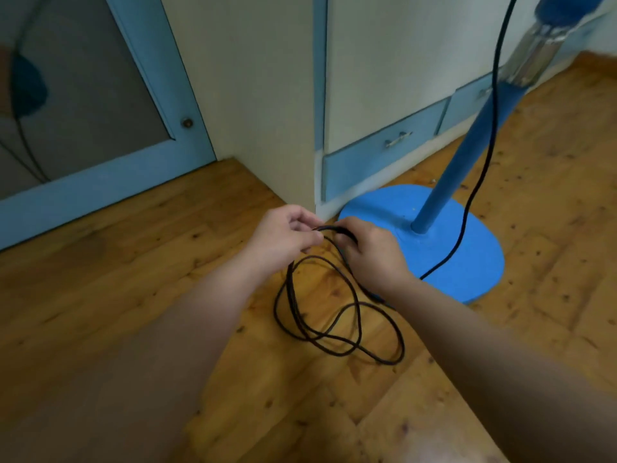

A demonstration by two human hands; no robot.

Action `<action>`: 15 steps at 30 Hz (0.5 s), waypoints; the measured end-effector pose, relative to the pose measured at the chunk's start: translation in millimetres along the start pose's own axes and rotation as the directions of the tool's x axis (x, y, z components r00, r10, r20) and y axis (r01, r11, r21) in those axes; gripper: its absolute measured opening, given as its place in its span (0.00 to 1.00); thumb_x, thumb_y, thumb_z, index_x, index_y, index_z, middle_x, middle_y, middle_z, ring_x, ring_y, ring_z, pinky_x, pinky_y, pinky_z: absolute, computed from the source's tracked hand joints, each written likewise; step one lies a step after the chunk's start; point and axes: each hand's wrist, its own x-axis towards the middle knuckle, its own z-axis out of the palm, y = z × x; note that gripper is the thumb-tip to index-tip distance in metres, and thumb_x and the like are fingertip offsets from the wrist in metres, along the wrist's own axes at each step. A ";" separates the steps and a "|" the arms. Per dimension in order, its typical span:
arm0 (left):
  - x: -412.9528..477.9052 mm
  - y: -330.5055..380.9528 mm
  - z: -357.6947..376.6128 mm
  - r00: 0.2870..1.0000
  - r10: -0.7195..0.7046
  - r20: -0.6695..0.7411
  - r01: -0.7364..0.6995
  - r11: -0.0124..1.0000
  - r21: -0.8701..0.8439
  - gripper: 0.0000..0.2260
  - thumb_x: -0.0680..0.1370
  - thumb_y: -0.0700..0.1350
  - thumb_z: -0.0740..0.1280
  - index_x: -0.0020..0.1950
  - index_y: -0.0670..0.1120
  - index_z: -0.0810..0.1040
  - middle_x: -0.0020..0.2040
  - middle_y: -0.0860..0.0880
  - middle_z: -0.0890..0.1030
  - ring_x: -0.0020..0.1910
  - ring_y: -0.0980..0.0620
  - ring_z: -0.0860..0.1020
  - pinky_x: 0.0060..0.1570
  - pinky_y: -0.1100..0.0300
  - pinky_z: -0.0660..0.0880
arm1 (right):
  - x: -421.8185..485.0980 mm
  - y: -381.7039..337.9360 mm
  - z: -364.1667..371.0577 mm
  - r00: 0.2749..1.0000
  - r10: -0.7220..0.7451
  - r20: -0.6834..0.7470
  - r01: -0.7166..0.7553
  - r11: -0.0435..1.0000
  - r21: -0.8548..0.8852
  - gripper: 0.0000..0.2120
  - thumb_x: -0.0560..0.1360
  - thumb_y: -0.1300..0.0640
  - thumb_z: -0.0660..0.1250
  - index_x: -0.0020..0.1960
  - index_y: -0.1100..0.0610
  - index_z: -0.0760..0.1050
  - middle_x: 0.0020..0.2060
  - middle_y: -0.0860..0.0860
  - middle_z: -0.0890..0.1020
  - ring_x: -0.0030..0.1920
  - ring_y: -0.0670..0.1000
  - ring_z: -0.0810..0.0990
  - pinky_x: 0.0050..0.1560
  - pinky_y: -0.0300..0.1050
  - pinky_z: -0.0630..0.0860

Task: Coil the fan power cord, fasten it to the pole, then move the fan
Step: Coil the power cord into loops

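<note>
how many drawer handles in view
2: left handle on the nearer blue drawer, right handle on the far drawer by the fan pole; others may be hidden.

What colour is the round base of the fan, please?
Bright blue; the fan base shows clearly in the head view.
</note>
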 end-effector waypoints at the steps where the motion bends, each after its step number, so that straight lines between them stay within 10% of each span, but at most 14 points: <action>1: -2.1 5.9 -5.7 1.000 0.003 -0.011 -0.003 1.000 -0.008 0.06 0.73 0.34 0.68 0.49 0.41 0.77 0.34 0.47 0.77 0.21 0.64 0.73 0.27 0.73 0.70 | 4.0 -5.0 -6.8 0.999 0.028 -0.042 -0.027 0.999 0.034 0.11 0.77 0.56 0.60 0.57 0.56 0.76 0.51 0.56 0.82 0.53 0.59 0.77 0.46 0.46 0.68; 6: -12.5 7.6 -9.8 0.998 -0.066 -0.016 0.064 0.995 -0.075 0.09 0.76 0.44 0.65 0.38 0.43 0.77 0.32 0.49 0.79 0.32 0.55 0.77 0.38 0.65 0.75 | 15.7 -17.9 -28.5 0.953 0.269 -0.142 -0.208 0.917 0.341 0.08 0.77 0.57 0.60 0.51 0.56 0.76 0.36 0.48 0.77 0.44 0.53 0.75 0.42 0.43 0.66; 15: -5.3 19.3 -0.9 0.988 -0.103 -0.117 0.065 0.955 -0.291 0.16 0.78 0.51 0.62 0.32 0.47 0.66 0.26 0.51 0.64 0.26 0.54 0.64 0.32 0.59 0.66 | 16.8 -25.4 -15.8 0.835 0.546 -0.072 -0.332 0.604 0.725 0.09 0.78 0.58 0.58 0.41 0.52 0.73 0.39 0.53 0.81 0.41 0.51 0.78 0.49 0.52 0.77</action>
